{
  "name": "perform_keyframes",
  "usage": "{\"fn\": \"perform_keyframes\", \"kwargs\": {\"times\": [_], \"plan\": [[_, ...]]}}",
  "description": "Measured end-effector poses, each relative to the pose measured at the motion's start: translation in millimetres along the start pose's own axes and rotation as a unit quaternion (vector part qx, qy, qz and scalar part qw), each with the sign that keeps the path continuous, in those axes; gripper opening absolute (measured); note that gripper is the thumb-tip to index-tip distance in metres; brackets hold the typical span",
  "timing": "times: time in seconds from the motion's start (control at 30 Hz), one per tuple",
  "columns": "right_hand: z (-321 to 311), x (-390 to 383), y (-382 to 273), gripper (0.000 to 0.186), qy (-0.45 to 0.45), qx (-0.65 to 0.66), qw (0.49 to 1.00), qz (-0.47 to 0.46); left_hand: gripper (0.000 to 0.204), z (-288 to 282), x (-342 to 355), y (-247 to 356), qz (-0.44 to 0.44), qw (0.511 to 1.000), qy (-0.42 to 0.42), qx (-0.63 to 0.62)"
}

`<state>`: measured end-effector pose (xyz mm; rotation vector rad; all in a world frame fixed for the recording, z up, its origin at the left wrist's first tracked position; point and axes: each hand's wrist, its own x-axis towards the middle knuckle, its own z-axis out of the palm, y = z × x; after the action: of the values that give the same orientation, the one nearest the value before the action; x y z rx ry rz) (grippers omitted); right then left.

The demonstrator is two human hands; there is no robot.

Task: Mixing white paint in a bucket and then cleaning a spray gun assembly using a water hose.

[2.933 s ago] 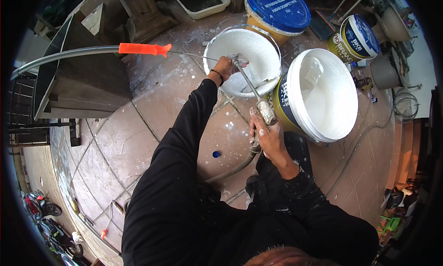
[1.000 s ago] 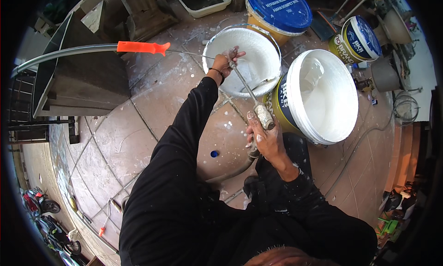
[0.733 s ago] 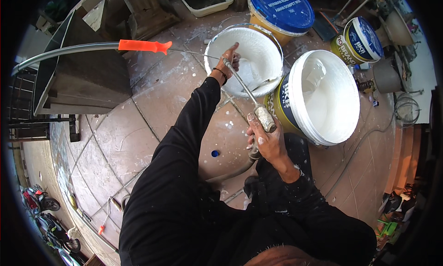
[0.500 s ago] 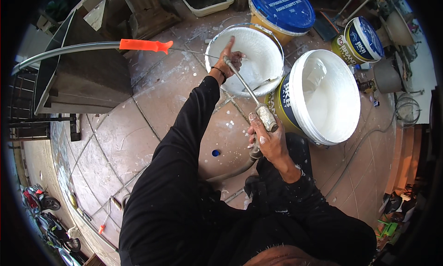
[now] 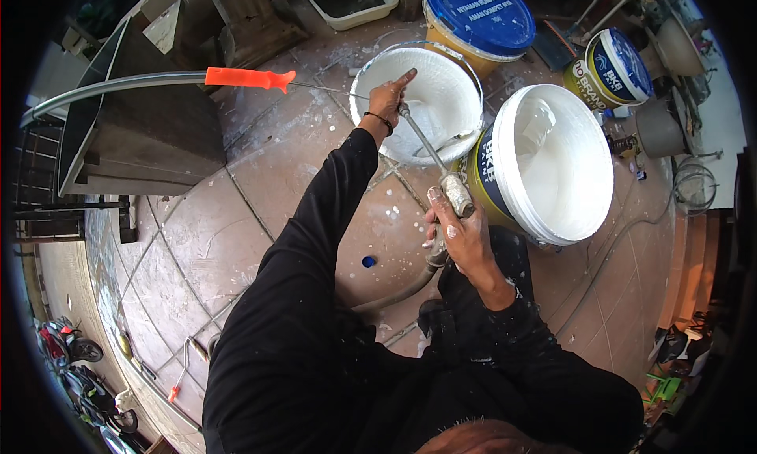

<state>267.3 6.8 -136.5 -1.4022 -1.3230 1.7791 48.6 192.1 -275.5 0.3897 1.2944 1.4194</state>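
Observation:
My right hand (image 5: 467,245) is wrapped round the near end of a metal rod (image 5: 426,145) with a thick, paint-crusted sleeve. A grey hose-like tube (image 5: 402,292) runs from below this hand. At the rod's far end my left hand (image 5: 386,101) curls against it, one digit stretched out; part of its grip is hidden. That hand is over an open white-coated bucket (image 5: 453,80) with a wire handle. From beside it, a thin metal wire reaches left to an orange handle (image 5: 248,78) on a grey pole (image 5: 134,83). A tilted, white-coated bucket (image 5: 572,178) stands by my knee.
A blue-lidded yellow bucket (image 5: 481,16) and a smaller lidded pail (image 5: 607,68) stand behind. At back lies a white tray (image 5: 347,20). A dark box-like stand (image 5: 150,115) is at left. A small blue cap (image 5: 368,262) lies on paint-spotted floor tiles (image 5: 189,241).
My left hand has turned over and shifted slightly, its digit now pointing to the upper right. The rod's far end has moved slightly right. My right hand keeps its hold.

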Motion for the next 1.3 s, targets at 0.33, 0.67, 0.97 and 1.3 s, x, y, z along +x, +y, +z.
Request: {"fn": "perform_keyframes", "kwargs": {"times": [0.33, 0.67, 0.97, 1.3], "plan": [[6, 6, 5, 0.024, -0.02, -0.004, 0.994, -0.105, 0.033, -3, -9, 15, -0.104, 0.97, -0.098, -0.197], [16, 1, 3, 0.022, -0.035, -0.034, 0.998, -0.043, 0.016, -9, 0, 2, -0.044, 0.971, -0.072, -0.226], [18, 10, 9, 0.028, -0.042, 0.023, 0.993, -0.111, 0.112, -16, -23, 39, -0.186, 0.97, -0.141, -0.073], [39, 40, 23, 0.062, -0.142, 0.109, 0.976, -0.122, 0.088, -53, -217, 73, -0.107, 0.909, -0.32, 0.246]]}}
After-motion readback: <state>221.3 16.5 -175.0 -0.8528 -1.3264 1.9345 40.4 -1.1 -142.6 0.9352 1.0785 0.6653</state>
